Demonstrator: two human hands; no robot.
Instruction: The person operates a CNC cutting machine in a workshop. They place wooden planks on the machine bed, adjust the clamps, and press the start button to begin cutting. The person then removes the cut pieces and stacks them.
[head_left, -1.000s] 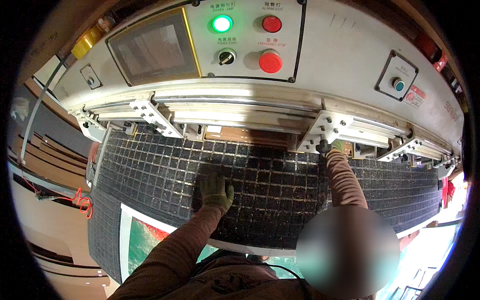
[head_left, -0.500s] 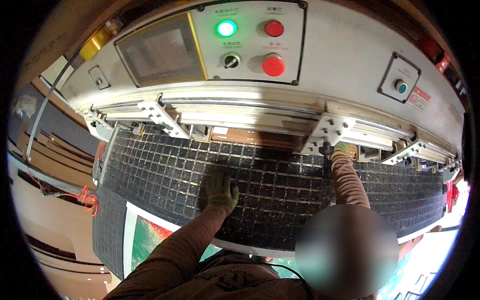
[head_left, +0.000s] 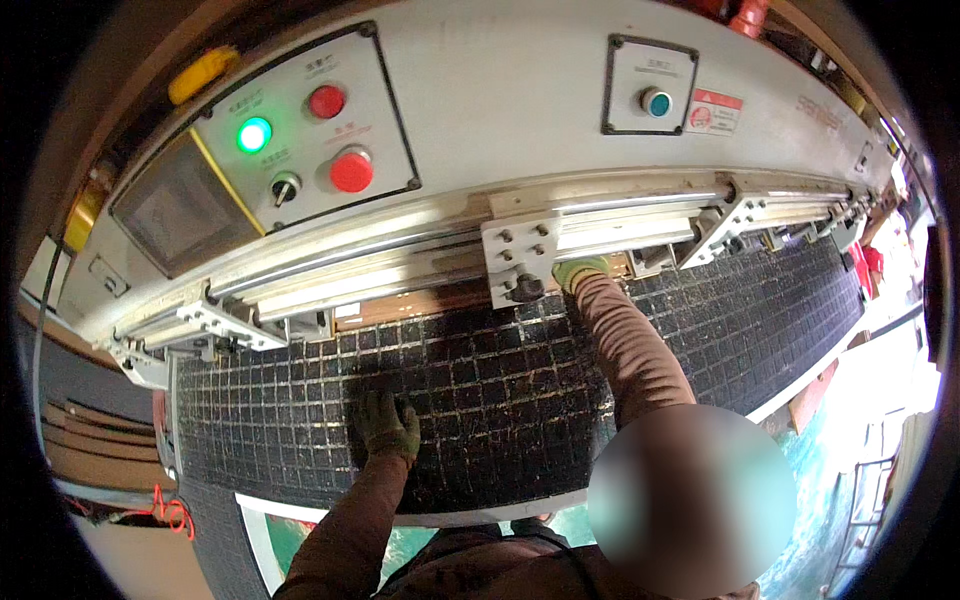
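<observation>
My left hand (head_left: 388,428), in a dark olive glove, lies on the black gridded bed (head_left: 470,420) of a machine. Its fingers are stretched forward and hold nothing. My right arm reaches farther, to the far edge of the bed. There my right hand (head_left: 582,270), in a yellow-green glove, is close against the right side of a white bracket plate (head_left: 515,248) with a black knob (head_left: 526,288). Its fingers go in beneath the metal rails (head_left: 640,228) and are hidden. A brown strip (head_left: 420,305), apparently board, shows under the rails to the left of the bracket.
Above the rails stands a pale machine housing with a lit green lamp (head_left: 254,134), red buttons (head_left: 351,170), a dark screen (head_left: 182,215) and a blue-green button (head_left: 656,101). More brackets (head_left: 722,228) sit along the rails. Brown boards (head_left: 105,445) and an orange coiled hose (head_left: 172,515) are at left.
The view has turned right, so the control panel sits farther left. My right hand stays by the same knobbed bracket, and my left hand remains on the gridded bed.
</observation>
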